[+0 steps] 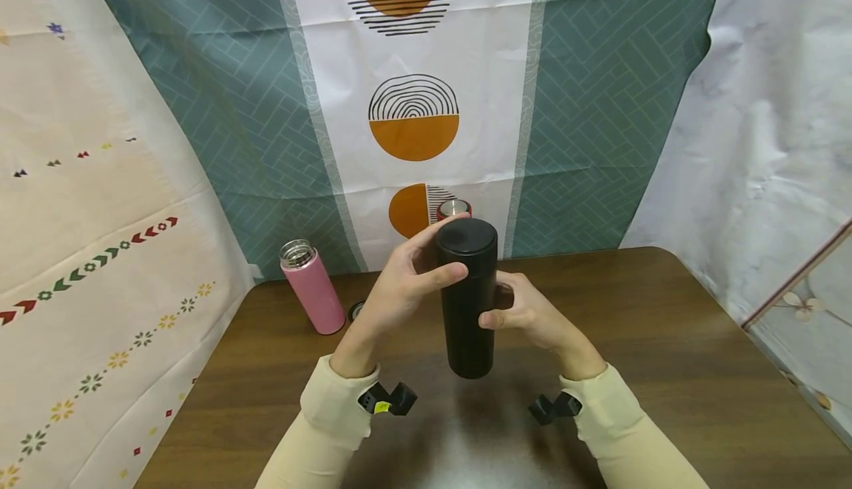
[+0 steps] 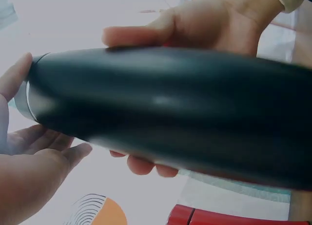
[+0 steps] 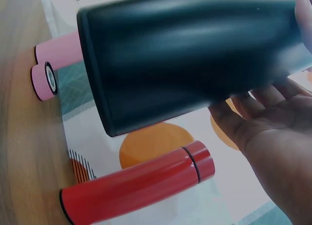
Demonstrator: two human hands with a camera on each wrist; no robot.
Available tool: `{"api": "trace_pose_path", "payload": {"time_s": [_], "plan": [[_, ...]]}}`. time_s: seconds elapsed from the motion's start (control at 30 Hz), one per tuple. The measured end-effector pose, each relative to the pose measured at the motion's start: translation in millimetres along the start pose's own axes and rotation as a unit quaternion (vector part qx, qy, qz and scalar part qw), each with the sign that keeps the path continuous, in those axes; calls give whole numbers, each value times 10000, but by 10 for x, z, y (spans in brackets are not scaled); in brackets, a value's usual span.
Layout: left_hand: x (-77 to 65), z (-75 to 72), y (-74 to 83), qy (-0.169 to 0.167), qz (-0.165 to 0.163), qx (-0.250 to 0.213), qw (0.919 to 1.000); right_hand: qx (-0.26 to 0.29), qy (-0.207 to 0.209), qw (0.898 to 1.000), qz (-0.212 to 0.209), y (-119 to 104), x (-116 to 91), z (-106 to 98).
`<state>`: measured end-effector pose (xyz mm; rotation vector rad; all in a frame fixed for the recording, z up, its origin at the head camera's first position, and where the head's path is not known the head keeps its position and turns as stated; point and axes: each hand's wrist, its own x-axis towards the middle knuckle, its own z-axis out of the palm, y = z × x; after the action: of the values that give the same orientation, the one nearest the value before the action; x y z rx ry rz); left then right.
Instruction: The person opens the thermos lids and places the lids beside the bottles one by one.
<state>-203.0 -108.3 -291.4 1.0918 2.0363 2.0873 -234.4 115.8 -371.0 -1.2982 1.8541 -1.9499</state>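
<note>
A black thermos flask (image 1: 469,348) is held upright above the table, its lid (image 1: 467,236) on top. My left hand (image 1: 406,274) grips it near the top, with the thumb across the front close to the lid seam. Lower down, my right hand (image 1: 532,313) grips the body, thumb in front and fingers behind. In the left wrist view, both hands are around the flask (image 2: 161,103), the left one (image 2: 29,176) at its lid end. The flask's base (image 3: 97,73) hangs free in the right wrist view.
A pink flask (image 1: 316,297) without its lid stands at the table's back left. Its pink lid (image 3: 41,82) lies beside it. A red flask (image 3: 141,186) stands behind the black one, near the patterned cloth (image 1: 592,104). Brown wooden table (image 1: 632,341) extends right.
</note>
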Motion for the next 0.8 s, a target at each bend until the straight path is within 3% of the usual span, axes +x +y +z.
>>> {"api": "trace_pose_path", "payload": {"time_s": [0.27, 0.47, 0.63, 0.8], "plan": [[-1, 59, -16, 303, 398, 309, 9983, -180, 297, 9994, -67, -2, 4, 32], [18, 123, -33, 708, 601, 452, 9947, -570, 916, 9942, 36, -32, 24, 68], [28, 145, -65, 999, 641, 624, 9910, -764, 1209, 9895, 194, -38, 47, 104], [8, 117, -34, 849, 451, 535, 9939, -637, 1122, 9914, 230, -41, 36, 94]]}}
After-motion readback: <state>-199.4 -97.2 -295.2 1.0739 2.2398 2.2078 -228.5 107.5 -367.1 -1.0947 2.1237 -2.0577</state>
